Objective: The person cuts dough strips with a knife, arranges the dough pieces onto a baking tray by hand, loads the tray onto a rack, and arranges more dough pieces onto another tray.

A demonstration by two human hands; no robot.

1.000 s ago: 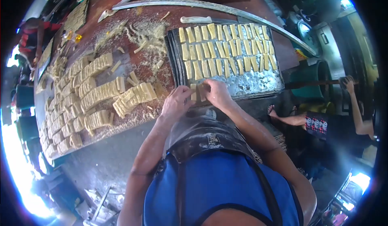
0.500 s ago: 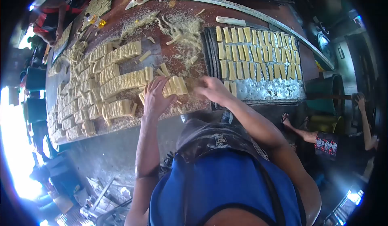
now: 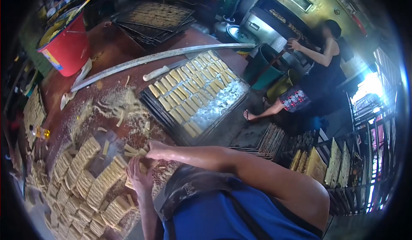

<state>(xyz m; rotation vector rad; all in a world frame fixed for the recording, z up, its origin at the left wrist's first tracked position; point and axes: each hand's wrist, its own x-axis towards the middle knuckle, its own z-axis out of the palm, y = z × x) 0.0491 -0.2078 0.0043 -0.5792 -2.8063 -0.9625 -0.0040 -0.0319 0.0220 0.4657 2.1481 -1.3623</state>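
Note:
My left hand (image 3: 139, 175) lies at the near end of the cut dough rows, its fingers bent over dough pieces. Close against it, my right hand (image 3: 156, 150) has its fingers pressed together at the same pieces; what they grip is mostly hidden. Rows of pale dough strips (image 3: 105, 182) spread over the floured table to the left. Beyond my right hand, a metal tray (image 3: 219, 104) on a stack of trays holds several rows of separate strips. Two strips stand in the row at its near left corner. A white-handled knife (image 3: 156, 73) rests behind the tray.
A long metal bar (image 3: 159, 56) crosses the table. At the back left stands a red bucket (image 3: 71, 47), with dark trays (image 3: 156, 16) beyond. Another person (image 3: 319, 77) is by an oven at the right, near green bins. A rack of trays (image 3: 343, 167) stands at the lower right.
The view has swung right, showing the oven and rack. My right hand has moved from the tray to the dough rows and now meets my left hand there. Two strips were added to the tray.

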